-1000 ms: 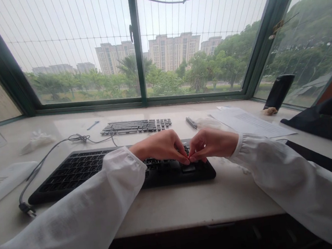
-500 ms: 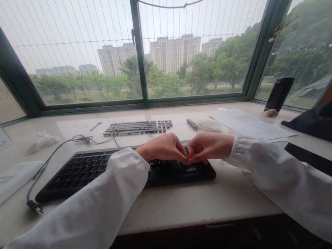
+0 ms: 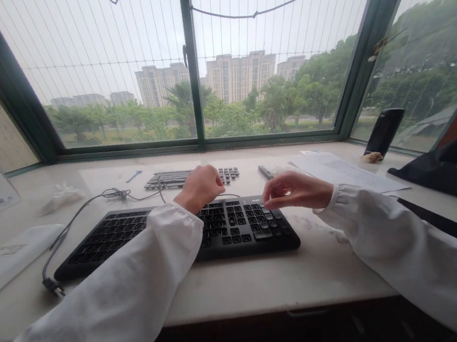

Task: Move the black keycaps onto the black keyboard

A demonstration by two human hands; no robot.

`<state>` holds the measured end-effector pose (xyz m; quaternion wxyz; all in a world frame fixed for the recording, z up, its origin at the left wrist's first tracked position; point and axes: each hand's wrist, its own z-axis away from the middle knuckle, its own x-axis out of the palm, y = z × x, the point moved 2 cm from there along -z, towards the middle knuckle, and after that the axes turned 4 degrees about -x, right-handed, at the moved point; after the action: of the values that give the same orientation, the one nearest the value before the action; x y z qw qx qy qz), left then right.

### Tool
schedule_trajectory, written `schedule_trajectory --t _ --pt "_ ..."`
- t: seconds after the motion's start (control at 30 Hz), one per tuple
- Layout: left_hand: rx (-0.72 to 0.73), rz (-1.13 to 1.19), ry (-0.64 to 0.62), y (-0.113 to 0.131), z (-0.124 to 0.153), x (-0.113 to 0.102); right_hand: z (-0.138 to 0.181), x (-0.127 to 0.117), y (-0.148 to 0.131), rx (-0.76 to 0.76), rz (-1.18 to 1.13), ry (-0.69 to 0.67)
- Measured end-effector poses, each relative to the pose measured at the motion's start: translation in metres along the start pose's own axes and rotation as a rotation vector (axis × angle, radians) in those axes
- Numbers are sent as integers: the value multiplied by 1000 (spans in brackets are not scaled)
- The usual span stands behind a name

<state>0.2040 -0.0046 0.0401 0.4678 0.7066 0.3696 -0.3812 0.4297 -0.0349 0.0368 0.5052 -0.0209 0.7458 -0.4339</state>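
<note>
A black keyboard [image 3: 108,241] lies on the pale windowsill counter [image 3: 267,283] in front of me. My left hand [image 3: 199,188] is raised over the keyboard's far edge, fingers curled into a fist; whatever is inside is hidden. It hangs close to a flat set of dark keys [image 3: 167,179] lying behind the keyboard. My right hand [image 3: 295,190] hovers just above the number pad at the keyboard's right end, thumb and fingertips pinched together and pointing left. I cannot make out anything between them. Both arms wear white sleeves.
The keyboard's cable [image 3: 79,209] loops left to a plug [image 3: 53,284]. White boxes [image 3: 9,256] and crumpled tissue [image 3: 60,196] sit at the left. A pen [image 3: 265,172], papers [image 3: 339,171], an upright black phone [image 3: 384,129] and a black object [image 3: 453,168] are at the right.
Both hands were pinched together on a key at the keyboard's lower right. They have lifted and parted: the left hand went up and back toward the loose keys, the right stays over the number pad.
</note>
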Motion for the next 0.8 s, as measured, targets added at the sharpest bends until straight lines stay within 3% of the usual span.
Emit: schedule_trajectory --t 0.13,0.27,0.37,0.63,0.8 --pt "-12 -130 103 -6 -1 3 -1 9 1 -53 111 -129" --pt "-26 -223 113 -7 -2 6 -3 -6 17 -8 109 171" --pt "-24 -294 118 -8 -3 8 -8 -12 40 80 238 353" --pt "-37 -331 109 -9 -3 9 -52 -19 70 318 662 414" --pt "-31 -334 105 -5 -1 7 -96 -26 76 342 686 393"
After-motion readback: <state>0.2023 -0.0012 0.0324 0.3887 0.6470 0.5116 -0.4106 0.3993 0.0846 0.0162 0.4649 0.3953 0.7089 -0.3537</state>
